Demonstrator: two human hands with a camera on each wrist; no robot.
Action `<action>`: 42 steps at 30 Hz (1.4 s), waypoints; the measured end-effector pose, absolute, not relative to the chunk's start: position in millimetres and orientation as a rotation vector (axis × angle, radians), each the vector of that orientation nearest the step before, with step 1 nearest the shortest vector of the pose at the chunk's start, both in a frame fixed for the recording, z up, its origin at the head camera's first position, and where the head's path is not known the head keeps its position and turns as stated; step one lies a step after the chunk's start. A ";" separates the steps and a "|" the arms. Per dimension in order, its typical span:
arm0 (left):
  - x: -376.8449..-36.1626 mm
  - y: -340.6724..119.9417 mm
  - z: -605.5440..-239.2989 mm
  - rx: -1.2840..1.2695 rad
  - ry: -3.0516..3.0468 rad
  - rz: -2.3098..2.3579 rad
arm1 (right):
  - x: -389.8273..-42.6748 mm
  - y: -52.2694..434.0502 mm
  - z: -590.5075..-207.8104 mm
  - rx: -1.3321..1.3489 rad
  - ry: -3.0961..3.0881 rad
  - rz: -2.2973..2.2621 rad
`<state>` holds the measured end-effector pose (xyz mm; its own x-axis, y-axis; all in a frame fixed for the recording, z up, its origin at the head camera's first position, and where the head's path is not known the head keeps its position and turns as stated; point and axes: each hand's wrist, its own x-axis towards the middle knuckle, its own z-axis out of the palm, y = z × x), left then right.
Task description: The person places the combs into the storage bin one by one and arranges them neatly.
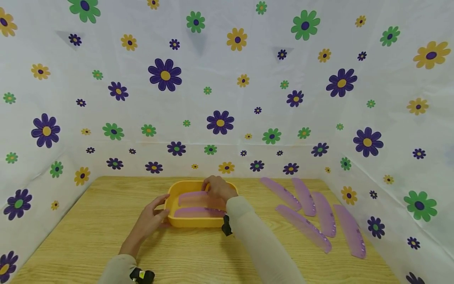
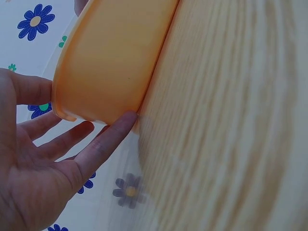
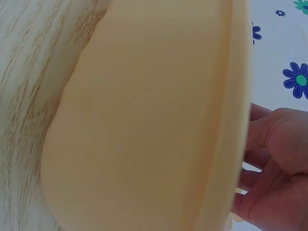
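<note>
A yellow plastic basin point(image 1: 198, 223) sits on the wooden table, with two translucent purple combs inside. The left hand point(image 1: 152, 217) holds the basin's left end; in the left wrist view its fingers point(image 2: 103, 144) touch the rim and end wall. The right hand point(image 1: 220, 188) reaches into the basin from the right and grips the farther comb point(image 1: 193, 198) near its right end. The nearer comb point(image 1: 198, 212) lies along the front wall, its right part behind the forearm. In the right wrist view, the basin's wall point(image 3: 144, 115) hides the right fingertips.
Several more purple combs lie on the table right of the basin, among them a long one point(image 1: 303, 228) and one point(image 1: 350, 232) farthest right. A flower-patterned white sheet point(image 1: 220, 86) stands behind the table point(image 1: 92, 225) and along both sides.
</note>
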<state>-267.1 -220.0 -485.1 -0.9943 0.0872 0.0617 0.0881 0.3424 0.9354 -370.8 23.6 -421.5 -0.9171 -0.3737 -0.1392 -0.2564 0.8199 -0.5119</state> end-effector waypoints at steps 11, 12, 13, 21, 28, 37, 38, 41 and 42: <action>-268.5 -220.0 -485.5 -0.165 -2.574 -1.795 | -371.3 25.3 -424.3 -0.461 2.786 -0.747; -268.6 -220.0 -485.6 -0.165 -2.573 -1.797 | -371.0 25.2 -424.5 -0.461 2.784 -0.757; -268.6 -220.1 -485.7 -0.166 -2.571 -1.799 | -370.3 24.9 -424.6 -0.461 2.784 -0.765; -267.4 -220.0 -485.3 -0.162 -2.578 -1.798 | -362.2 27.9 -425.6 -0.431 2.742 -0.862; -266.3 -220.0 -484.2 -0.168 -2.575 -1.805 | -365.3 34.6 -425.1 -0.497 2.745 -0.854; -265.4 -218.9 -483.0 -0.158 -2.574 -1.808 | -362.5 50.6 -416.1 -0.672 2.762 -0.870; -265.4 -218.8 -483.1 -0.160 -2.576 -1.810 | -361.6 53.3 -414.8 -0.690 2.768 -0.867; -265.5 -219.0 -483.5 -0.158 -2.575 -1.811 | -356.2 60.7 -409.8 -0.703 2.775 -0.870; -265.5 -219.1 -483.6 -0.158 -2.575 -1.812 | -354.1 63.1 -408.2 -0.704 2.778 -0.869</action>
